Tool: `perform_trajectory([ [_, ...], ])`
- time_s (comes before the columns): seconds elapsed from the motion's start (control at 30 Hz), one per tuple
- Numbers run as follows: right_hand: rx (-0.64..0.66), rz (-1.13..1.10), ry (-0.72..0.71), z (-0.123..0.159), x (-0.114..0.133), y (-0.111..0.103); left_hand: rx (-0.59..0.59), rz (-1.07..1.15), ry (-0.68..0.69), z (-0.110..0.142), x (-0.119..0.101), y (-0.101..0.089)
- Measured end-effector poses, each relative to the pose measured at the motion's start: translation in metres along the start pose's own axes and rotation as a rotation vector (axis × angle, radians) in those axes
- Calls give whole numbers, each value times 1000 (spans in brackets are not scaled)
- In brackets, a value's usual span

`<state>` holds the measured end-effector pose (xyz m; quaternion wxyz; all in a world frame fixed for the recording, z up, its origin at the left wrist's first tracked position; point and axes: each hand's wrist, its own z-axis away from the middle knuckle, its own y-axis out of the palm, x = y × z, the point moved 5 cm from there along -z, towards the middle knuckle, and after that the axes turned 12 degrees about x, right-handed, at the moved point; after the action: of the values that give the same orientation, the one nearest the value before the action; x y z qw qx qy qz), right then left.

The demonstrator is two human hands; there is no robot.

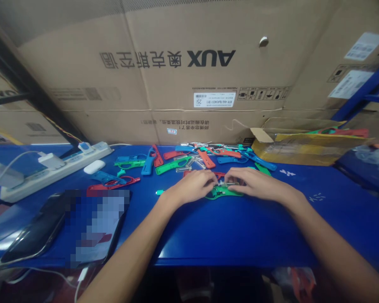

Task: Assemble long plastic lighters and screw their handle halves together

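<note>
A green lighter shell point(222, 192), an open plastic half with small parts in it, lies on the blue table between my hands. My left hand point(197, 185) is closed at its left end, fingertips pressed together on it. My right hand point(252, 182) grips the right end, thumb and fingers around a clear piece in the shell. My fingers partly hide the small parts. Just behind my hands is a red lighter shell point(220, 174), partly covered. A green-tipped piece point(159, 192) pokes out left of my left wrist.
Several coloured shells point(173, 165) and clear tubes point(196, 162) are heaped behind my hands. At left are a power strip point(72, 166), an earphone case point(94, 167) and two phones point(38, 227). A yellow-taped carton point(303, 149) stands back right, near small white bits point(286, 172).
</note>
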<state>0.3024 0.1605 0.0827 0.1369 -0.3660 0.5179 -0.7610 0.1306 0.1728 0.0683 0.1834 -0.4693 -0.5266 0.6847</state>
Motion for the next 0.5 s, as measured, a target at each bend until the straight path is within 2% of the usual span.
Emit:
perform_trajectory([
  [0.5,-18,27,-21,1,6,-3,5,-3,-4,0,-1,-1],
])
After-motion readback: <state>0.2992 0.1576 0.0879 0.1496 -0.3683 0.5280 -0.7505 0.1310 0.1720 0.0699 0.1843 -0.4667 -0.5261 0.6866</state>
